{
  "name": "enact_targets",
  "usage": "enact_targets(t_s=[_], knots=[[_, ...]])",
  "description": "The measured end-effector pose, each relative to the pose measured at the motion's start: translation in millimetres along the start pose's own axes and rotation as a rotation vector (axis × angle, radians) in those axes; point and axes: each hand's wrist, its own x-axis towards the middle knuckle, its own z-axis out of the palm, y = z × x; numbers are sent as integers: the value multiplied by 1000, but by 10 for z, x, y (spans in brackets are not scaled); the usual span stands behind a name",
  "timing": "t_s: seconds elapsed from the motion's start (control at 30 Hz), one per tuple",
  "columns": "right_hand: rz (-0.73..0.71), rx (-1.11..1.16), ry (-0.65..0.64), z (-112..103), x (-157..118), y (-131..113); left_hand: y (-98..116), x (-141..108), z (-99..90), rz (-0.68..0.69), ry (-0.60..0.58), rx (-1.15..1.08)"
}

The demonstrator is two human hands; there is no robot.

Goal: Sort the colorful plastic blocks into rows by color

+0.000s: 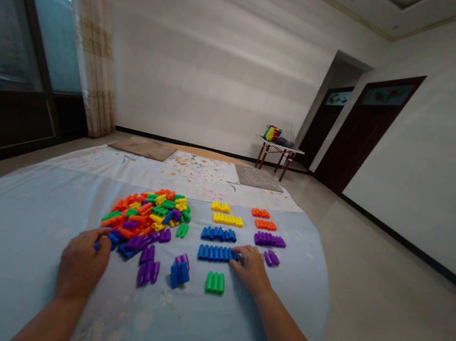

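My left hand (83, 262) is closed at the front left edge of a mixed pile of bullet-shaped plastic pieces (143, 211), with a bit of blue piece (97, 245) showing at its fingertips. My right hand (252, 269) pinches the right end of the nearer blue row (215, 253); the fingers partly hide the end piece. Behind that lies another blue row (219, 233). Three green pieces (216, 283) stand side by side nearer me. A small blue and purple cluster (180, 272) and loose purple pieces (148, 267) lie between my hands.
Yellow rows (227, 219), orange rows (265, 225) and purple rows (270, 240) lie farther back on the blue cloth (11, 250). Two flat mats (143, 148) rest at the table's far side. A small side table (280, 146) with bags stands by the wall.
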Motion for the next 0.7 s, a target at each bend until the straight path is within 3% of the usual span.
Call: enact_targets(t_s=[0.13,0.27,0.37,0.5,0.7], knots=[[-9,-4,40,-49,1,-74,17,-17,5,35,5,0],[-109,70,93,-78,-59,-381,19,-25,11,28,2,-13],[-208,93,31,-6,-131,-714,2,-24,19,9,-12,-26],[-229,39,-94,134,-177,-1028,-17,-26,21,4,-12,-28],[-258,35,-75,150,-150,-1102,-6,-34,16,2,10,-56]])
